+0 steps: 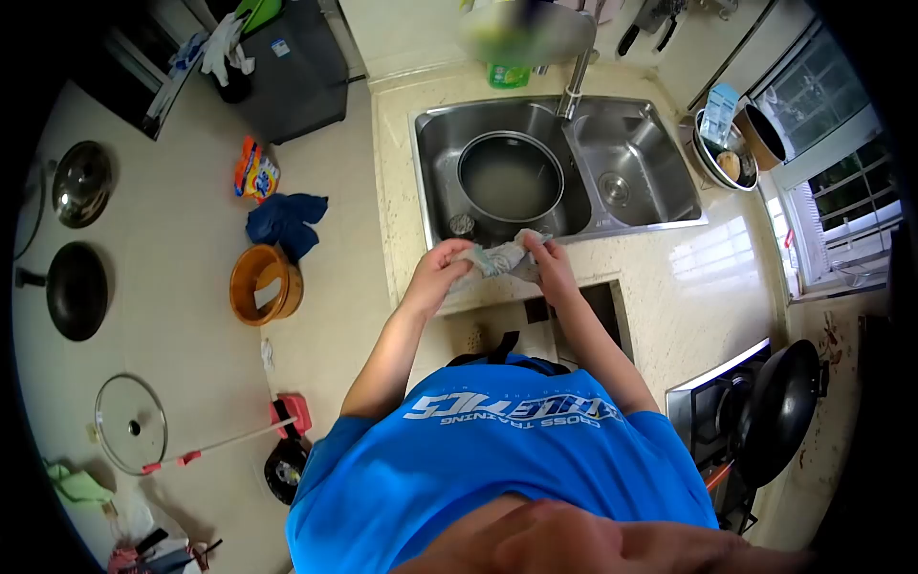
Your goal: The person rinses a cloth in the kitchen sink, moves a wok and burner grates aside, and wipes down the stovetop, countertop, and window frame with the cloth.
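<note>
A crumpled whitish dishcloth (497, 259) with pale green markings stretches between my two hands at the front edge of the sink. My left hand (439, 275) pinches its left end, and my right hand (553, 267) grips the right end. Just beyond the cloth is the double stainless steel sink (435, 182). In its left basin sits a round dark-rimmed pot (512, 177) with cloudy liquid in it. A small round metal scrubber (462, 226) lies near the basin's front left corner, close to my left hand.
The faucet (574, 86) rises behind the sink, near a green bottle (509, 75). A bowl of kitchen things (725, 158) stands right of the sink. A black wok (779, 411) is over the stove at right. A wooden bucket (266, 284) stands on the left.
</note>
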A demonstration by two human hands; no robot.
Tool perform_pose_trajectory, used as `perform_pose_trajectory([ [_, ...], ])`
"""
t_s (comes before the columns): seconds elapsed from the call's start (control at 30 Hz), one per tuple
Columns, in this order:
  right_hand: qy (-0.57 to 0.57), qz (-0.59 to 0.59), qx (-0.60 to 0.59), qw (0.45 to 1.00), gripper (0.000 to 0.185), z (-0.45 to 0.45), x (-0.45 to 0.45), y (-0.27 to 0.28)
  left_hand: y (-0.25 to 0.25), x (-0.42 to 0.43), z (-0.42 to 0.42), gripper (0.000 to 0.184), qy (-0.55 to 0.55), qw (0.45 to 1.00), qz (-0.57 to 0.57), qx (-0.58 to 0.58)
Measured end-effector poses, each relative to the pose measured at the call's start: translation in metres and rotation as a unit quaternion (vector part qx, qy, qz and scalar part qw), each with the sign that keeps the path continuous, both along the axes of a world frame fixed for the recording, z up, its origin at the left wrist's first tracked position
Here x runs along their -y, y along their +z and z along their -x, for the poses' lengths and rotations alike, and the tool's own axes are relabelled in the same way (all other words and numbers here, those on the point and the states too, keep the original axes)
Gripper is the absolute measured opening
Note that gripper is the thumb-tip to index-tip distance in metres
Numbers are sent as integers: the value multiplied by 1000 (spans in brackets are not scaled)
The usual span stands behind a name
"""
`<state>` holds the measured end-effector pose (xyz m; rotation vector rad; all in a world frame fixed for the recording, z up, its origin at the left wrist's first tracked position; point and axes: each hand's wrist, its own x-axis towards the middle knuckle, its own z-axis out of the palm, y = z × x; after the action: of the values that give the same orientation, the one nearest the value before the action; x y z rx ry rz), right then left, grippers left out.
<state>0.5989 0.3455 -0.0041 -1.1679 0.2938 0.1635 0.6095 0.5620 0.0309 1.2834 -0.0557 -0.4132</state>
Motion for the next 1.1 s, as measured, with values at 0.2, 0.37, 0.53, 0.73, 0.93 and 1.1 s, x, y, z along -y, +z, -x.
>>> perform_pose_trajectory([
  [0.2, -56, 82, -82, 992, 33, -85, 38, -5, -37, 58, -122, 45, 62, 992, -41, 98],
  [0.37, -30, 481, 73, 873, 30, -134, 72, -82, -89, 71, -156, 49, 70, 979, -159, 110],
  [0.53, 4, 573, 132, 809, 39, -163, 54, -87, -151, 79, -180, 49, 96, 983, -156, -11],
  [0.73, 241, 648, 11, 722, 41, -181, 22, -64, -110, 90, -188, 49, 31, 972, -171, -160],
  [0.93, 116, 602, 210, 762, 11, -166, 44, 58, -161, 90, -182, 43, 59, 974, -220, -17],
  [1.1, 137, 636, 238, 721, 23, -143, 65, 63, -126, 95, -184, 42, 51, 976, -201, -67],
])
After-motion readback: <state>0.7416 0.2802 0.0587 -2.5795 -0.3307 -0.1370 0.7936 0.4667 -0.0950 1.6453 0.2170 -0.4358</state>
